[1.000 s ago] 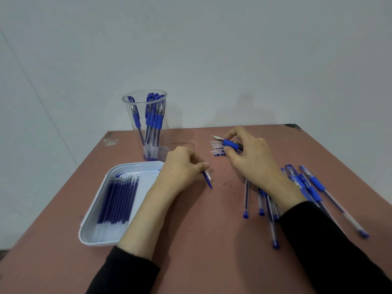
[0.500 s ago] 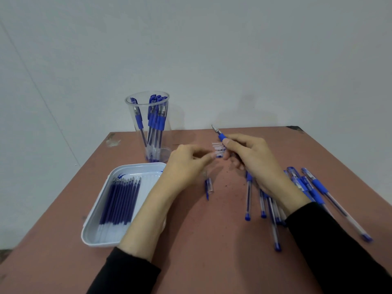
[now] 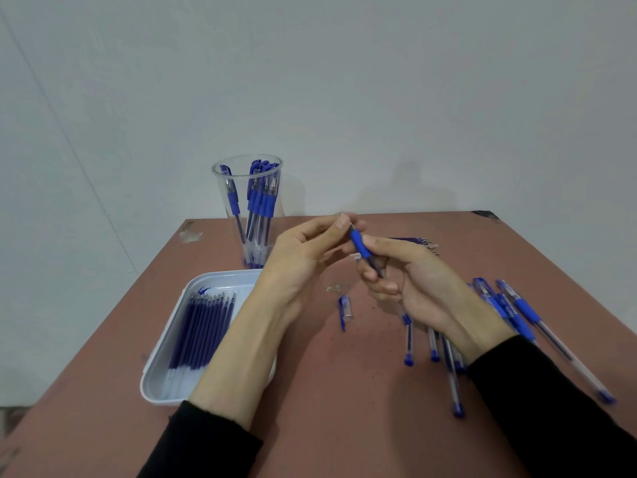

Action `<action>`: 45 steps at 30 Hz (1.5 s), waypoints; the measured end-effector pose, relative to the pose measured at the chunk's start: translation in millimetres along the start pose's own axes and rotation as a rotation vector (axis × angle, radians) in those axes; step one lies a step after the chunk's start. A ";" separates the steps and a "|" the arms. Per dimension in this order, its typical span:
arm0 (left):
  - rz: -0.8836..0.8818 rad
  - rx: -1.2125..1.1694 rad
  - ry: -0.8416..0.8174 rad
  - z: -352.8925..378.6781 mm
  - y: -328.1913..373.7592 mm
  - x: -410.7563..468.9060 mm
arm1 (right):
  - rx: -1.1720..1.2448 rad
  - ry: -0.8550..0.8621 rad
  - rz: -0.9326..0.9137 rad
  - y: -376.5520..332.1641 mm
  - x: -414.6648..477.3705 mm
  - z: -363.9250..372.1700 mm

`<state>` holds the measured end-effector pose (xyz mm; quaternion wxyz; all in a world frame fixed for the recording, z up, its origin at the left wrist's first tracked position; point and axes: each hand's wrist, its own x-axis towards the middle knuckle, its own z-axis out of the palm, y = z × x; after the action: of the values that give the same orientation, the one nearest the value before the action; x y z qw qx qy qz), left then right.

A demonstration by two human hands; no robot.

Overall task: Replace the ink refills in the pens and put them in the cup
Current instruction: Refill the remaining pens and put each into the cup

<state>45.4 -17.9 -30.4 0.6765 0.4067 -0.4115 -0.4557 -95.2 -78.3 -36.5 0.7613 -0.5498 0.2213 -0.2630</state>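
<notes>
Pen (image 3: 360, 248) had just risen off table (image 3: 344, 408): right hand (image 3: 413, 284) gripped its barrel, left hand (image 3: 303, 250) pinched tip at 11 o'clock; cap (image 3: 344, 307) lay at 6. Prob. unscrewing for refill swap.

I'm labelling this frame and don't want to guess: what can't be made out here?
Head view:
- Tip of the pen: covered by the left hand, so whether it is unscrewed cannot be told.
- The pen's lower barrel: hidden inside the right hand.
- The clear piece beside the loose cap: too small to identify.
- The loose pens: partly behind the right wrist and sleeve.
</notes>
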 end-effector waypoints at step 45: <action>0.138 0.911 0.301 -16.7 -7.5 1.2 | -0.854 0.583 -0.552 13.1 8.1 -10.1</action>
<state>59.0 -18.0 -42.6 0.5101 0.6949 -0.4926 -0.1194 -93.3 -87.4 -52.4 0.2832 -0.7502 0.3566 -0.4795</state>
